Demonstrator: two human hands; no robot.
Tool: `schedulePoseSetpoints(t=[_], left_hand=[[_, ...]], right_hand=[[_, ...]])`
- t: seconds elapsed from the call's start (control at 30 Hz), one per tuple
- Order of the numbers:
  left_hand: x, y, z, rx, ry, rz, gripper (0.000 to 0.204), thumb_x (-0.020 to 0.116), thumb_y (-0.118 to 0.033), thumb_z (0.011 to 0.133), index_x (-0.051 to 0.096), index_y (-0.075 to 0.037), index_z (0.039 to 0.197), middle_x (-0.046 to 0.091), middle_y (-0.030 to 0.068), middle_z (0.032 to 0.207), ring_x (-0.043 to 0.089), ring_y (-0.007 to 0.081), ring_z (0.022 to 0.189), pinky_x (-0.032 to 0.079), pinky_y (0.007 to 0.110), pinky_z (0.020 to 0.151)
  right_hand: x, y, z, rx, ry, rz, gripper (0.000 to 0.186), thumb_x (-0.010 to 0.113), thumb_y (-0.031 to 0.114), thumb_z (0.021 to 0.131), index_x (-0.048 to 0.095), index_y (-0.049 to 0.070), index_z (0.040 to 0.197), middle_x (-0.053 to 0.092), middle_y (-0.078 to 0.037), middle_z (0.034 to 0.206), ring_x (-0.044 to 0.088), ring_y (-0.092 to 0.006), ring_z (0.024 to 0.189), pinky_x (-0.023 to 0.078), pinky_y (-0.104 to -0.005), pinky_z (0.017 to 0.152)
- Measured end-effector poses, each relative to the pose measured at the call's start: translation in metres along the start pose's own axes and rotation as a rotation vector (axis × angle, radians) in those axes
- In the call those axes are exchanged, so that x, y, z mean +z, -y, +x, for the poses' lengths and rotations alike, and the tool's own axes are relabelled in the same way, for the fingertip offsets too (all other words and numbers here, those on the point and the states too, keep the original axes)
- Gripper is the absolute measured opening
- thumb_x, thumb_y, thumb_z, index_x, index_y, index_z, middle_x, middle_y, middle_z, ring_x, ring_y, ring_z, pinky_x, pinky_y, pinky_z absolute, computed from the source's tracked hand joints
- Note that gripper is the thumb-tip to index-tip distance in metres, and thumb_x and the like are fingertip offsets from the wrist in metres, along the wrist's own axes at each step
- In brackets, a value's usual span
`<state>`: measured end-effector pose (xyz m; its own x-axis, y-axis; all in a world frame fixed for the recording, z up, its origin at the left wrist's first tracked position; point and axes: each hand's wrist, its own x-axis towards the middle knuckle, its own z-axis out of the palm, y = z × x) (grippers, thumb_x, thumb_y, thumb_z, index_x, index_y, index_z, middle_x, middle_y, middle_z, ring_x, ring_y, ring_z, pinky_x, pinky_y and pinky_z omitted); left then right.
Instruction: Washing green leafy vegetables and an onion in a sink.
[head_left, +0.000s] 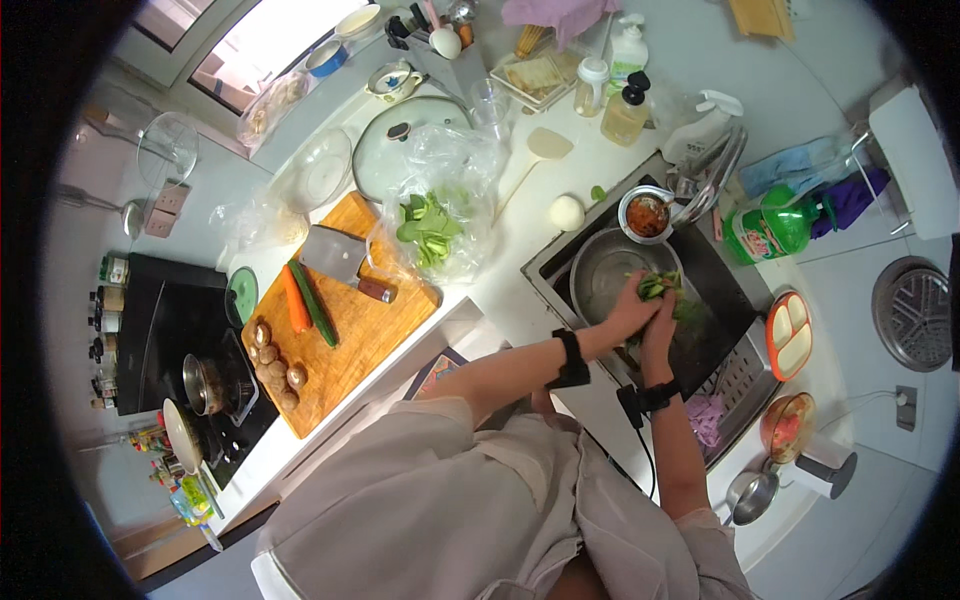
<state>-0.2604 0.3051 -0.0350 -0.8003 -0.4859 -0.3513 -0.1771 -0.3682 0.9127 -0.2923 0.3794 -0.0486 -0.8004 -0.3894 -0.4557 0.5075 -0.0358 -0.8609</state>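
Over a metal basin [592, 278] in the dark sink [708, 290], my left hand [628, 308] and my right hand [657, 330] are close together. Both are closed on a small bunch of leafy greens [656, 286], whose leaves stick out beyond the fingers. Some green leaves hang at the right side of the bunch, partly blurred. A metal cup with reddish-brown contents [648, 214] stands just past the basin, by the faucet [722, 172]. More leafy greens [428, 232] lie in a clear plastic bag [470, 180] on the counter to the left.
A wooden cutting board [385, 318] holds a cleaver [335, 255], a carrot [297, 300], a cucumber [318, 308] and several mushrooms [268, 362]. An onion-like white bulb [566, 212] sits beside the sink. Rightward stand a green bottle [770, 228] and a divided plate [790, 338].
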Motion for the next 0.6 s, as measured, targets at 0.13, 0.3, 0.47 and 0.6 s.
schedulePoseSetpoints(t=[0.13,0.3,0.47,0.6], left_hand=[[-0.049,-0.02,-0.013,0.176,0.107,-0.07,0.057,0.062,-0.014,0.075,0.031,-0.002,0.121,0.048,0.0106,0.109,0.048,0.0185,0.096,0.041,0.03,0.081],[-0.106,-0.074,-0.041,0.243,0.127,-0.239,0.061,0.07,-0.012,0.068,0.033,-0.004,0.117,0.049,0.0063,0.104,0.048,0.0143,0.096,0.039,0.028,0.083],[-0.159,-0.107,-0.057,0.372,-0.017,-0.244,0.066,0.073,-0.008,0.063,0.036,-0.004,0.117,0.048,0.0049,0.107,0.047,0.0133,0.1,0.039,0.027,0.085],[-0.199,-0.122,-0.067,0.382,-0.139,-0.338,0.048,0.06,0.007,0.068,0.043,-0.002,0.113,0.056,0.0073,0.101,0.055,0.0171,0.089,0.045,0.028,0.078]], right_hand=[[0.037,0.007,-0.013,-0.115,0.13,-0.044,0.043,0.039,0.04,0.089,0.045,0.005,0.114,0.049,-0.005,0.104,0.049,-0.0157,0.09,0.039,-0.0302,0.078],[0.108,0.038,-0.046,-0.018,0.478,0.091,0.047,0.027,0.043,0.092,0.042,0.006,0.117,0.046,-0.006,0.111,0.046,-0.016,0.101,0.037,-0.0289,0.086],[0.175,0.064,-0.069,-0.248,0.739,-0.12,0.05,0.022,0.027,0.093,0.006,0.012,0.138,0.025,-0.01,0.135,0.029,-0.0194,0.121,0.022,-0.0285,0.099],[0.211,0.064,-0.069,-0.264,0.771,-0.233,0.052,0.028,0.023,0.092,0.005,0.012,0.138,0.024,-0.011,0.136,0.029,-0.0199,0.121,0.021,-0.029,0.1]])
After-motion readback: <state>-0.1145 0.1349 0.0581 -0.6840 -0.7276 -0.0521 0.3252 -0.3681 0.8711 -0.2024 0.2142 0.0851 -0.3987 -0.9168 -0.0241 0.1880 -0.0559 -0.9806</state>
